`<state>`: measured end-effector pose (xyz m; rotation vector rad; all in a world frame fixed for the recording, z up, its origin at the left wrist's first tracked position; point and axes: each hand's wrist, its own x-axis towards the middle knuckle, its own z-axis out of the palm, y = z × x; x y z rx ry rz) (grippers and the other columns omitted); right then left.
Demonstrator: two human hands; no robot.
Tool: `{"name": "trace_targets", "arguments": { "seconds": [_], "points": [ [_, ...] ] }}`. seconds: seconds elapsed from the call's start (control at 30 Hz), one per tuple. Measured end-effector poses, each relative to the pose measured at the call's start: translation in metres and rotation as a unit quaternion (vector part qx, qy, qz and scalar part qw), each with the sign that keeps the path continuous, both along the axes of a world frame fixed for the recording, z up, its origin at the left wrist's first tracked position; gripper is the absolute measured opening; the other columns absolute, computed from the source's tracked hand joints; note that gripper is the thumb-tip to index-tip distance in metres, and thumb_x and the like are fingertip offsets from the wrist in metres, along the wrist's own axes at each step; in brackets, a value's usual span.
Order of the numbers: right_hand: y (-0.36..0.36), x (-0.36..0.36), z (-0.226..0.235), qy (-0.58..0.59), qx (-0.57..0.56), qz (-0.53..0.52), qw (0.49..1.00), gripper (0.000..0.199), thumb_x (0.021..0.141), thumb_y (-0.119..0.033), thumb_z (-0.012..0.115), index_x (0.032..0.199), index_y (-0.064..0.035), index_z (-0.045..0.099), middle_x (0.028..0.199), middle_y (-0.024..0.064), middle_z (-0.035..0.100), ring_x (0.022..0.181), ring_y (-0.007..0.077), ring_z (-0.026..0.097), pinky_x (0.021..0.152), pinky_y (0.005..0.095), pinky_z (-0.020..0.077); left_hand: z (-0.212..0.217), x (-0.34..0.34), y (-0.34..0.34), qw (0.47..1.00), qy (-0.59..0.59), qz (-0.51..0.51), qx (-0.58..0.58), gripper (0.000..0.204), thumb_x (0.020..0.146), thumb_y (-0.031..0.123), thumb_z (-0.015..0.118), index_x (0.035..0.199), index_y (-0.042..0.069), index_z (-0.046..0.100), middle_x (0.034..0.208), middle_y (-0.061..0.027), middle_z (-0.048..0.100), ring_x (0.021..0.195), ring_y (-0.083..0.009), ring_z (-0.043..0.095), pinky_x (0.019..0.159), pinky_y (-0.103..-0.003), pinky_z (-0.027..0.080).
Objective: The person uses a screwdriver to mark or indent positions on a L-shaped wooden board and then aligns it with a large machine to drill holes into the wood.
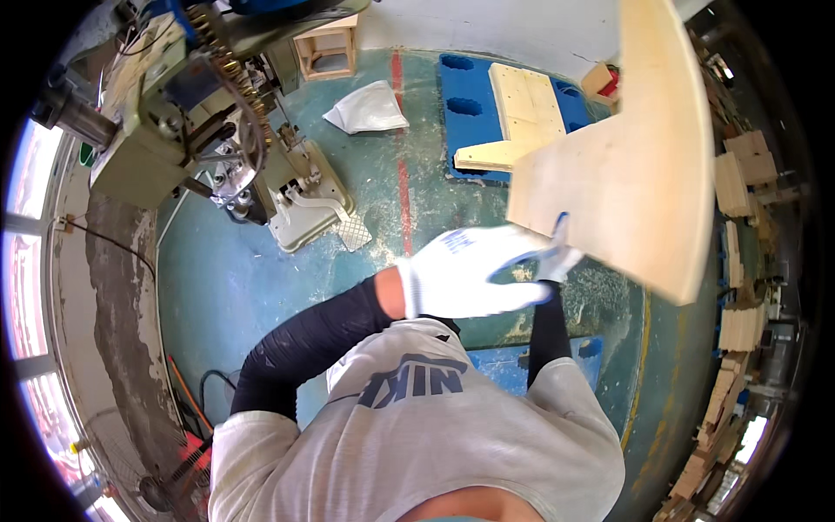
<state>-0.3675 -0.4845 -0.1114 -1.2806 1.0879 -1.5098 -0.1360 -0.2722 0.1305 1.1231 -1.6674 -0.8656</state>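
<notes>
Right hand (pixel 565 258) grips 1 board (pixel 635 174) by its lower edge; left hand (pixel 470 270) loosely spread, contact unclear. Board raised, nearer than blue pallet (pixel 474 84), partly covering it; lifting looks done, placing left. Wood pieces (pixel 531 103) on pallet. Floor (pixel 430 204) room left of pallet, bar white bag (pixel 365 109); wall (pixel 487 26) beyond.

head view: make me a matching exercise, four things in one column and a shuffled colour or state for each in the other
1. large panel
2. far pallet
3. left hand
4. floor stripe

A. red
B. blue, with boards on top
C. white-gloved
D. pale wood, by the right hand

Pairs: 1-D, 2-B, 3-C, 4-A
</notes>
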Motion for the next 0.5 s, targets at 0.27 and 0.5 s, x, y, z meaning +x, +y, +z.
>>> {"name": "trace_targets", "arguments": {
  "seconds": [0.27,0.5],
  "points": [
    [0.109,0.005,0.121,-0.044,-0.002,-0.181,0.983,0.029,0.097,-0.01,0.067,0.118,0.0104,0.064,0.115,0.0108,0.068,0.098,0.0189,0.067,0.086,0.0338,0.0557,-0.2,0.122,0.147,0.934,-0.126,0.237,0.234,0.05,0.092,0.036,0.066,0.124,-0.002,0.062,0.121,-0.0237,0.065,0.113,-0.0395,0.063,0.097,-0.042,0.05],
    [0.15,-0.009,0.06,-0.196,0.058,-0.172,0.964,0.032,0.099,-0.012,0.063,0.128,0.0029,0.06,0.124,0.0096,0.064,0.108,0.0226,0.064,0.09,0.0378,0.0551,-0.21,0.152,0.171,0.921,-0.164,0.231,0.266,0.057,0.091,0.037,0.067,0.13,-0.003,0.057,0.127,-0.0259,0.062,0.119,-0.0409,0.059,0.102,-0.044,0.046]
  ]
}}
